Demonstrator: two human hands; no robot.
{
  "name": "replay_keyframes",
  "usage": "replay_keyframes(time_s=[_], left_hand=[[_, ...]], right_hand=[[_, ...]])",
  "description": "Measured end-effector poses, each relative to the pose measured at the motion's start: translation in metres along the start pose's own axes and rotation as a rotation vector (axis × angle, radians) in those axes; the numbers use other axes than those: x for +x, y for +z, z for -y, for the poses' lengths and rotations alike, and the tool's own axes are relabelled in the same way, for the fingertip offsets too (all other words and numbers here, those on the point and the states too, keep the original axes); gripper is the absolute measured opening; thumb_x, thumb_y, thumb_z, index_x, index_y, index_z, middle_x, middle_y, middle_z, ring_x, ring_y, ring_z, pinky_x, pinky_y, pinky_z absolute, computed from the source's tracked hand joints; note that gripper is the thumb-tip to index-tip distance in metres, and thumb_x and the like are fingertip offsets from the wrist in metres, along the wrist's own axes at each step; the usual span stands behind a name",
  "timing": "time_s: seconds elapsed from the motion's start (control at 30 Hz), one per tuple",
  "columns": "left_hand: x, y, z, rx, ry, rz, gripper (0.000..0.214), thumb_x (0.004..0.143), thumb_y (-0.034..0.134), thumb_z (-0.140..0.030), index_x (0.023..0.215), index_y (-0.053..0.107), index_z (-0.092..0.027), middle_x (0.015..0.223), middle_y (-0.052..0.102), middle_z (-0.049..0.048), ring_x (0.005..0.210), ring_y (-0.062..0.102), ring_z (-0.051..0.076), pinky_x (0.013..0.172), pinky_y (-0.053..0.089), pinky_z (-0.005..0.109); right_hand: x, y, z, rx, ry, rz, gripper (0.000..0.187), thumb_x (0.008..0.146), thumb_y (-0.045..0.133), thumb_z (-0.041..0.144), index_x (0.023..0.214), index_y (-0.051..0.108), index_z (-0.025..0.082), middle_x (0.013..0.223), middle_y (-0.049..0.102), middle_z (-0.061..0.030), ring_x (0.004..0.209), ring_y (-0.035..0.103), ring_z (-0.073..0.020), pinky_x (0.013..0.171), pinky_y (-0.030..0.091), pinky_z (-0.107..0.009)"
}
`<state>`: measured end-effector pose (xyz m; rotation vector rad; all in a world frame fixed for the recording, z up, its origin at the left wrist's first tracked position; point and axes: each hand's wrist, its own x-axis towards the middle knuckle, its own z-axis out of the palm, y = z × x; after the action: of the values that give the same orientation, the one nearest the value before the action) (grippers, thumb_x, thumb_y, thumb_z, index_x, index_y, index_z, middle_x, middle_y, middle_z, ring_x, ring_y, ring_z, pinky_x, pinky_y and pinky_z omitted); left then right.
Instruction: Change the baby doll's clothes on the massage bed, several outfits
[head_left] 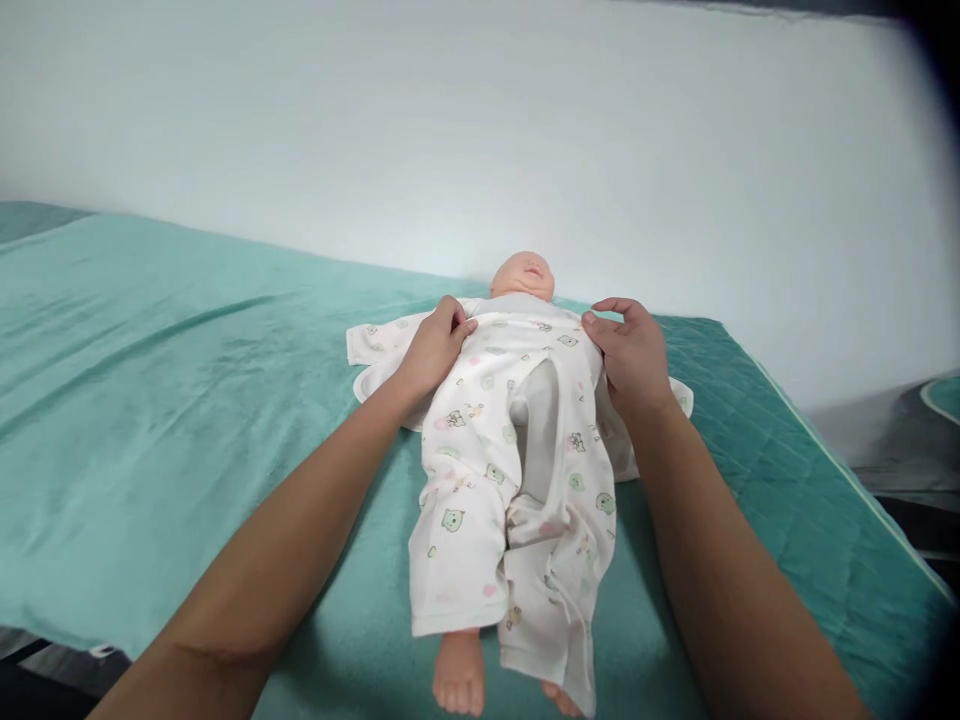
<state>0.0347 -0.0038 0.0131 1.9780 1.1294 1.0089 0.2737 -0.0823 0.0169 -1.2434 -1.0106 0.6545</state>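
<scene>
A baby doll (523, 274) lies on its back, head toward the wall and feet toward me. Printed white baby pants (487, 470) cover its legs and reach up to the chest, with an opening at the crotch. One bare foot (459, 672) sticks out of a leg end; the other shows only in part. Under the pants spreads a matching baby top (375, 340), one sleeve out to the left. My left hand (439, 345) pinches the waistband's left end. My right hand (630, 350) grips its right end between thumb and fingers, the index finger partly raised.
A green blanket (150, 400) covers the bed under the doll, wrinkled at left. Quilted green fabric (780, 480) shows at right, near the bed's edge. A white wall (450, 130) rises behind the doll's head. Dark floor shows past the bed's lower left corner.
</scene>
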Motion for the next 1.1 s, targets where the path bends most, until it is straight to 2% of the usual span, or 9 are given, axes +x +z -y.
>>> replay_keyframes(time_s=[0.13, 0.27, 0.43, 0.67, 0.77, 0.83, 0.9, 1.0, 1.1], left_hand=[[0.002, 0.001, 0.000, 0.018, -0.019, -0.018, 0.014, 0.093, 0.052, -0.031, 0.085, 0.044, -0.023, 0.077, 0.053, -0.0013, 0.074, 0.047, 0.017, 0.069, 0.034, 0.031], [0.002, 0.004, 0.002, 0.016, -0.042, -0.046, 0.012, 0.092, 0.053, -0.029, 0.084, 0.047, -0.022, 0.077, 0.055, -0.0015, 0.074, 0.049, 0.016, 0.070, 0.036, 0.030], [-0.004, 0.004, 0.005, -0.056, 0.005, -0.045, 0.009, 0.088, 0.052, -0.022, 0.090, 0.060, -0.020, 0.093, 0.066, 0.0024, 0.088, 0.058, 0.017, 0.080, 0.043, 0.030], [-0.016, -0.006, 0.003, -0.054, -0.014, -0.018, 0.017, 0.084, 0.054, -0.026, 0.094, 0.067, -0.020, 0.097, 0.071, 0.0034, 0.090, 0.061, 0.018, 0.084, 0.046, 0.030], [-0.022, -0.015, 0.004, -0.086, -0.072, 0.056, 0.016, 0.083, 0.056, -0.030, 0.089, 0.065, -0.019, 0.094, 0.071, 0.0028, 0.087, 0.062, 0.017, 0.078, 0.046, 0.028], [-0.024, -0.024, 0.005, -0.133, -0.160, 0.159, 0.014, 0.080, 0.057, -0.028, 0.088, 0.064, -0.019, 0.086, 0.069, 0.0013, 0.076, 0.060, 0.015, 0.069, 0.045, 0.026], [-0.024, -0.032, 0.007, -0.217, -0.260, 0.281, 0.013, 0.074, 0.060, -0.024, 0.086, 0.061, -0.020, 0.079, 0.066, -0.0004, 0.066, 0.056, 0.013, 0.061, 0.043, 0.024], [-0.024, -0.040, 0.008, -0.321, -0.365, 0.440, 0.021, 0.066, 0.065, -0.018, 0.086, 0.060, -0.020, 0.081, 0.065, -0.0004, 0.066, 0.057, 0.012, 0.059, 0.044, 0.023], [-0.024, -0.041, 0.009, -0.319, -0.406, 0.490, 0.029, 0.061, 0.068, -0.017, 0.089, 0.063, -0.020, 0.087, 0.068, 0.0015, 0.071, 0.061, 0.014, 0.059, 0.047, 0.023]], right_hand=[[0.010, 0.004, -0.016, -0.039, -0.022, -0.013, 0.039, 0.073, 0.078, 0.047, 0.097, 0.055, 0.027, 0.069, 0.064, 0.0026, 0.059, 0.055, -0.0157, 0.057, 0.041, -0.029], [0.007, 0.007, -0.026, -0.114, 0.001, 0.058, 0.031, 0.078, 0.074, 0.048, 0.093, 0.061, 0.024, 0.072, 0.065, 0.0016, 0.062, 0.055, -0.0148, 0.058, 0.042, -0.028], [-0.004, 0.001, -0.023, -0.112, -0.046, 0.150, 0.025, 0.079, 0.072, 0.042, 0.097, 0.068, 0.024, 0.088, 0.068, -0.0004, 0.075, 0.059, -0.0149, 0.070, 0.048, -0.029], [-0.023, -0.008, -0.023, -0.169, -0.079, 0.001, 0.023, 0.080, 0.068, 0.037, 0.098, 0.067, 0.022, 0.096, 0.070, -0.0030, 0.090, 0.063, -0.0178, 0.086, 0.049, -0.033], [-0.036, -0.020, -0.022, -0.284, -0.056, -0.084, 0.019, 0.078, 0.068, 0.036, 0.089, 0.065, 0.022, 0.085, 0.068, -0.0018, 0.081, 0.061, -0.0170, 0.078, 0.049, -0.031], [-0.046, -0.028, -0.018, -0.331, 0.033, -0.024, 0.017, 0.079, 0.066, 0.038, 0.083, 0.062, 0.022, 0.070, 0.063, 0.0011, 0.066, 0.057, -0.0151, 0.064, 0.046, -0.029], [-0.053, -0.033, -0.013, -0.387, 0.139, 0.121, 0.015, 0.080, 0.062, 0.036, 0.077, 0.060, 0.022, 0.061, 0.059, 0.0032, 0.055, 0.051, -0.0133, 0.055, 0.040, -0.027], [-0.058, -0.035, -0.008, -0.445, 0.218, 0.312, 0.011, 0.077, 0.061, 0.029, 0.070, 0.061, 0.021, 0.060, 0.060, 0.0036, 0.056, 0.051, -0.0124, 0.054, 0.038, -0.026], [-0.058, -0.035, -0.007, -0.279, 0.252, 0.384, 0.010, 0.076, 0.066, 0.031, 0.077, 0.065, 0.021, 0.065, 0.064, 0.0028, 0.061, 0.056, -0.0138, 0.057, 0.043, -0.026]])
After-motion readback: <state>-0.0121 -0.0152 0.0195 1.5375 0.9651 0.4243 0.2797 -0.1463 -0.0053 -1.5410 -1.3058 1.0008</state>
